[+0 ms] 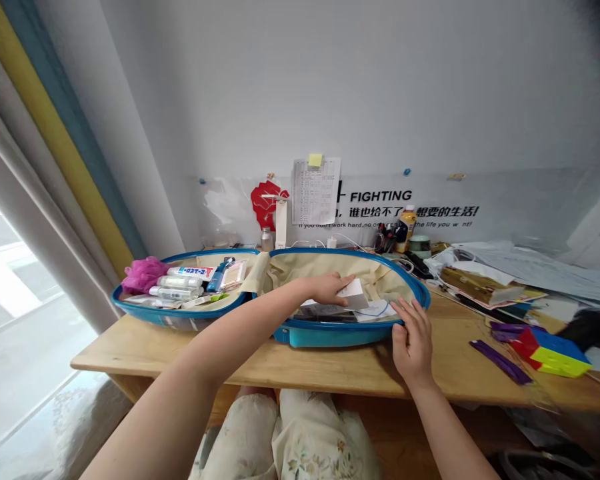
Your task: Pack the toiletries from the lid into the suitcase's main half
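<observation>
An open blue suitcase (330, 337) with beige lining lies on the wooden desk, its two halves side by side. Over the right half reaches my left hand (326, 289), closed with thumb and fingers on a small white box (356, 293). Below that box lie papers (377, 310) and a dark flat item, partly hidden. At the suitcase's right front rim is my right hand (414, 337), fingers apart and resting over the edge. The left half holds a pink bath puff (144, 275), a toothpaste box (193, 273), several clear bottles (180, 282) and small packets.
Right of the suitcase are a colourful puzzle cube (553, 350), purple sachets (501, 361) and heaped papers (535, 273). Along the wall stand a white desk lamp (281, 223), a yellow-capped bottle (405, 229) and a green jar (420, 245). A curtain (45, 200) hangs at left.
</observation>
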A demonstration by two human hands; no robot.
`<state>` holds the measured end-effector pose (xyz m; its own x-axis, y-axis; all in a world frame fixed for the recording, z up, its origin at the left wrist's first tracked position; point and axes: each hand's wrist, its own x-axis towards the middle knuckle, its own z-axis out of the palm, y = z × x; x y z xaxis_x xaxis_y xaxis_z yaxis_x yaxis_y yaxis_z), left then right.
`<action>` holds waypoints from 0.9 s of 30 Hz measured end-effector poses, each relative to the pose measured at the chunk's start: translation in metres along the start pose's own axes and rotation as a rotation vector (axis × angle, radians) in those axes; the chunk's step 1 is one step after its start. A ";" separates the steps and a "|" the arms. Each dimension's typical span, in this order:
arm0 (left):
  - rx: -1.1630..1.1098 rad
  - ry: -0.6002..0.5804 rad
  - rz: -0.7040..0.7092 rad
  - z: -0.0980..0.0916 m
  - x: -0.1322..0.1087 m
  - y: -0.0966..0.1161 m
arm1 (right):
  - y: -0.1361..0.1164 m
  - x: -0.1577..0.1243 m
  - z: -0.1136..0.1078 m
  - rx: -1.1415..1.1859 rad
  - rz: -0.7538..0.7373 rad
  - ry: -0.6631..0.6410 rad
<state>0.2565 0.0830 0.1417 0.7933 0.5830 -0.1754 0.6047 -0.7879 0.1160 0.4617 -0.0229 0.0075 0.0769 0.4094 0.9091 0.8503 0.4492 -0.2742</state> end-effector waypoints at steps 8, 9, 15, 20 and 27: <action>0.017 -0.101 -0.103 0.015 0.001 -0.012 | 0.000 0.000 0.000 0.016 -0.035 0.010; 0.030 -0.117 -0.119 0.016 0.000 -0.013 | 0.000 0.000 0.000 0.009 -0.035 0.007; -0.002 -0.185 -0.121 0.023 -0.008 -0.016 | 0.000 0.001 0.000 -0.014 -0.046 0.006; -0.010 -0.171 -0.187 0.026 -0.007 -0.011 | 0.000 0.002 0.001 -0.005 -0.062 0.027; -0.127 0.163 -0.090 0.011 -0.036 -0.031 | 0.002 0.002 0.002 -0.023 -0.074 0.037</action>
<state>0.2088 0.0841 0.1332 0.7305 0.6822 -0.0315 0.6694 -0.7061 0.2308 0.4625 -0.0196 0.0084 0.0319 0.3456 0.9378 0.8662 0.4586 -0.1985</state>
